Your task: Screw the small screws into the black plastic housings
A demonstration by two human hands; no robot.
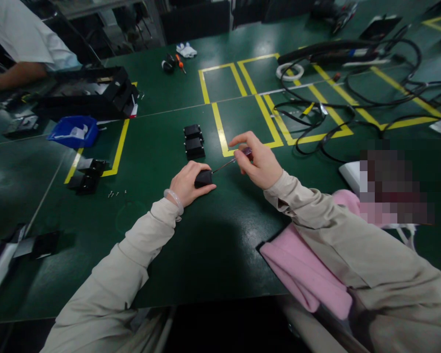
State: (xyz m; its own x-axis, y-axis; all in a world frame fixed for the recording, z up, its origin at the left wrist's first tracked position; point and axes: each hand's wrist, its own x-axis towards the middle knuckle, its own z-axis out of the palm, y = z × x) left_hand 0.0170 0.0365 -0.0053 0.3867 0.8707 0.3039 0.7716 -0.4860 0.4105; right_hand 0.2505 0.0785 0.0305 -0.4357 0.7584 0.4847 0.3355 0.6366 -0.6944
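Note:
My left hand (188, 184) grips a small black block (203, 179) against the green table, thumb on the near side and fingers over the far side. In my right hand (257, 162) is a screwdriver (247, 153) with a dark reddish handle. Its thin shaft slants down to the left, and the tip meets the right end of the block, at a small bright spot that may be a screw. Just beyond my left hand, more black blocks (194, 142) stand together in a short row. Several small screws (112, 194) lie loose to the left.
Other black parts (84, 182) and a blue tray (74, 131) are at the left, beside a long black housing (91, 93). Black cables (323, 110) and a white tape roll (289, 72) lie at the right. A pink cloth (305, 274) rests under my right forearm. Another person's arm (16, 76) reaches in at upper left.

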